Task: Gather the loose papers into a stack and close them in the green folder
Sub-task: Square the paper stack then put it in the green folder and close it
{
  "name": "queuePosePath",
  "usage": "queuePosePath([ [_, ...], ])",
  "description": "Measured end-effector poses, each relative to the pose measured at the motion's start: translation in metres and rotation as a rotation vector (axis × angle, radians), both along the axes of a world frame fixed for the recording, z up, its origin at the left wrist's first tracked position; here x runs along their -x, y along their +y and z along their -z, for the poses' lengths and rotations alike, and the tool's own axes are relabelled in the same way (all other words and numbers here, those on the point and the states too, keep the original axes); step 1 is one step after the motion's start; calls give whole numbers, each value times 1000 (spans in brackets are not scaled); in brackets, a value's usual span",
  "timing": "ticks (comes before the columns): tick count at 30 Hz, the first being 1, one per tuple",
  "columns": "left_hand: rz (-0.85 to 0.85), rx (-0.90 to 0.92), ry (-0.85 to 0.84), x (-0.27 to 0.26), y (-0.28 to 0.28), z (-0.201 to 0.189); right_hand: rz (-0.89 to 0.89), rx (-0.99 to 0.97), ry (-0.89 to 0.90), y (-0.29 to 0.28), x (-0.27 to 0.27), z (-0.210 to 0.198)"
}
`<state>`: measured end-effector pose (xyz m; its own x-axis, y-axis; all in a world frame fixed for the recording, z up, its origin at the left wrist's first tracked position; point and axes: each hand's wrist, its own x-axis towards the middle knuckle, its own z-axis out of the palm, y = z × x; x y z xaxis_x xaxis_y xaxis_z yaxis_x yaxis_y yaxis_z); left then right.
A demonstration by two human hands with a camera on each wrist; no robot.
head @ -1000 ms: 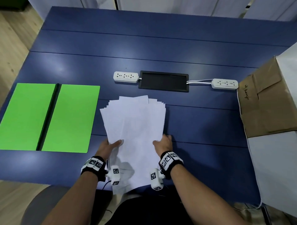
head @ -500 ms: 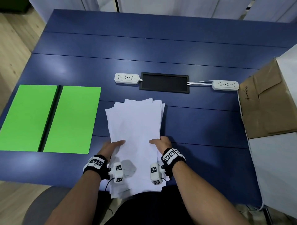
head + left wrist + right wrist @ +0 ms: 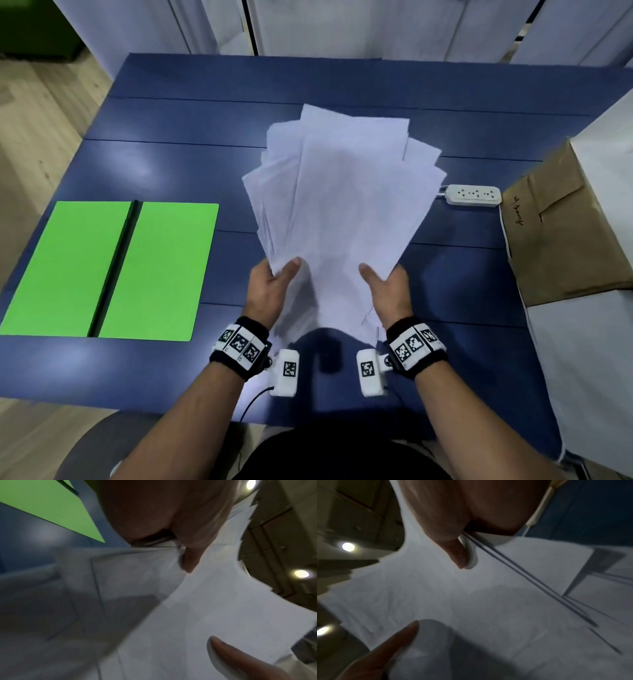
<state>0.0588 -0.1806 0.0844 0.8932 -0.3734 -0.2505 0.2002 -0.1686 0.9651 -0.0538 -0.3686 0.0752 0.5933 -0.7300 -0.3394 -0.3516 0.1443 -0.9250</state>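
Note:
A fanned bundle of white papers [image 3: 342, 192] is lifted off the blue table [image 3: 462, 267] and tilted up away from me. My left hand [image 3: 274, 281] grips its lower left edge, thumb on top. My right hand [image 3: 383, 284] grips the lower right edge the same way. The sheets are uneven, their top corners splayed. In the left wrist view the papers [image 3: 197, 608] spread under my thumb [image 3: 190, 561]; in the right wrist view the papers [image 3: 453, 595] do too. The green folder [image 3: 109, 270] lies open and flat at the left, black spine in the middle.
A white power strip [image 3: 474, 195] lies right of the papers. A brown cardboard box [image 3: 561, 226] and a white panel [image 3: 589, 377] stand at the right edge. White cabinets stand behind the table. A grey stool seat [image 3: 102, 445] shows at the lower left.
Both hands have raised the papers from flat on the table into the air, tilting them upward. The sheets now hide the black panel and the left power strip.

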Motion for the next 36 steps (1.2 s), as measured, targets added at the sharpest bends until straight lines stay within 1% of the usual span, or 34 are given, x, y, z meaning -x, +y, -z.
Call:
queuePosePath([
  [2, 3, 41, -69, 1, -12, -13, 53, 15, -83, -8, 2, -25],
  [4, -2, 69, -95, 2, -19, -15, 78, -9, -139, -14, 6, -34],
  [6, -9, 83, -71, 3, -21, -8, 68, -31, -142, -18, 11, -33],
  [10, 68, 81, 17, 5, -16, 0, -11, -53, -96, -27, 22, -22],
  [12, 104, 67, 20, 3, -14, -5, -43, -59, -77, -34, 27, -23],
  [15, 132, 95, 17, -2, -17, -20, -105, -62, -67, -48, 29, -31],
  [18, 166, 131, -24, -10, -18, -34, -138, -49, -102, -60, 30, -43],
  [22, 213, 152, -19, -15, -23, -42, -177, -94, -166, -64, 29, -57],
  [26, 198, 174, -28, -13, -27, -46, -176, -79, -220, -60, 26, -68],
  [30, 167, 186, -43, -5, -26, -48, -132, -43, -274, -55, 28, -73],
  [36, 210, 135, 29, 9, -17, -35, -175, -98, -228, -57, 33, -58],
])
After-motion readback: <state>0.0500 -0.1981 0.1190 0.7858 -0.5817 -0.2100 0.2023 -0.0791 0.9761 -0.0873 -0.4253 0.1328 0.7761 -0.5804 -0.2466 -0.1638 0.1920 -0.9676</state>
